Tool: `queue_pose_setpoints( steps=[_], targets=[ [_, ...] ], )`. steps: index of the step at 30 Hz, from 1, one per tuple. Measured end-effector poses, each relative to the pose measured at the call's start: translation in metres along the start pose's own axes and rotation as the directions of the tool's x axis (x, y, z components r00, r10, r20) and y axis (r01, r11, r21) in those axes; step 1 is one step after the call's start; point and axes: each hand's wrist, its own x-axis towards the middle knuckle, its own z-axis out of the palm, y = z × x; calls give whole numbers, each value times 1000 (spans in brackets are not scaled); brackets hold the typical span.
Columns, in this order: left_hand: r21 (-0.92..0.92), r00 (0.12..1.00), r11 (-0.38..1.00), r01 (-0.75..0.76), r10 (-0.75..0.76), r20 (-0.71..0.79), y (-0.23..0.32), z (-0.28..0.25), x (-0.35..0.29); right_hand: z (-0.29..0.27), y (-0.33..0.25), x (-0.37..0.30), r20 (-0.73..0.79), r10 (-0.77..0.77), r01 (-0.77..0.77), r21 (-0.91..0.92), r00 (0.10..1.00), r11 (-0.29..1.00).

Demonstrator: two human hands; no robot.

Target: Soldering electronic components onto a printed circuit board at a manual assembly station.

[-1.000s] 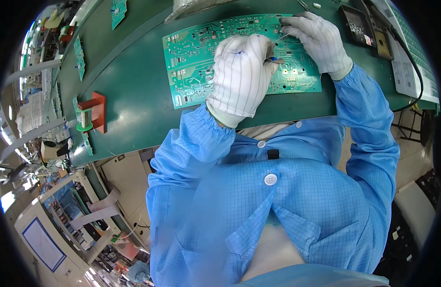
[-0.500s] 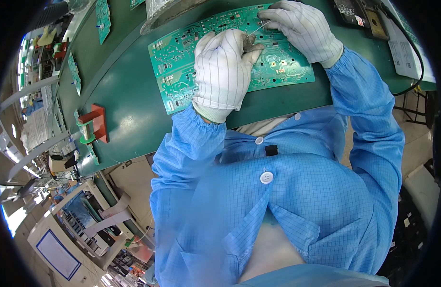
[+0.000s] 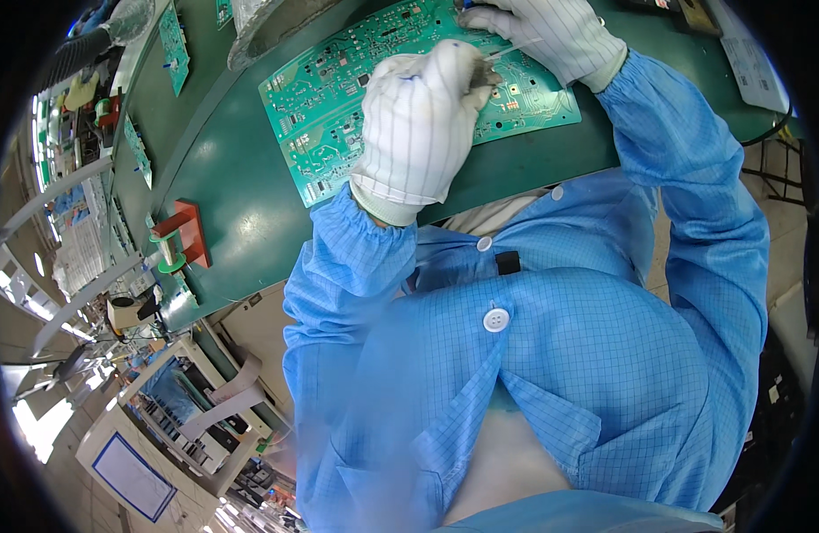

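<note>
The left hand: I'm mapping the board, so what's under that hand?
Part of the green circuit board, its populated surface showing on both sides of the gloved left hand. Anything directly beneath is covered and cannot be seen.

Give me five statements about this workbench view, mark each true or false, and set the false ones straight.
1. The left hand and the right hand are both gloved in white. True.
2. A red stand is to the left of the large circuit board. True.
3. The large circuit board is yellow. False: it is green.
4. The left hand is touching the red stand. False: it is over the large circuit board.
5. The right sleeve is blue. True.
</note>
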Motion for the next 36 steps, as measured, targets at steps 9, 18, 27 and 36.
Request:
queue_pose_setpoints(
  steps=[9,18,27,36],
  targets=[
    [139,971,962,-236,237,13,6,13,1,1,2,-3,48,68,-67,-33,997,997],
    [162,957,944,-289,289,21,6,11,1,-2,2,-3,62,73,-72,-20,995,997],
    [178,954,938,-297,286,85,-1,14,4,-14,-5,-3,66,112,-114,28,992,993],
    [11,998,999,-32,32,59,20,12,-27,-78,30,-63,-194,973,-87,975,124,206]
  ],
)
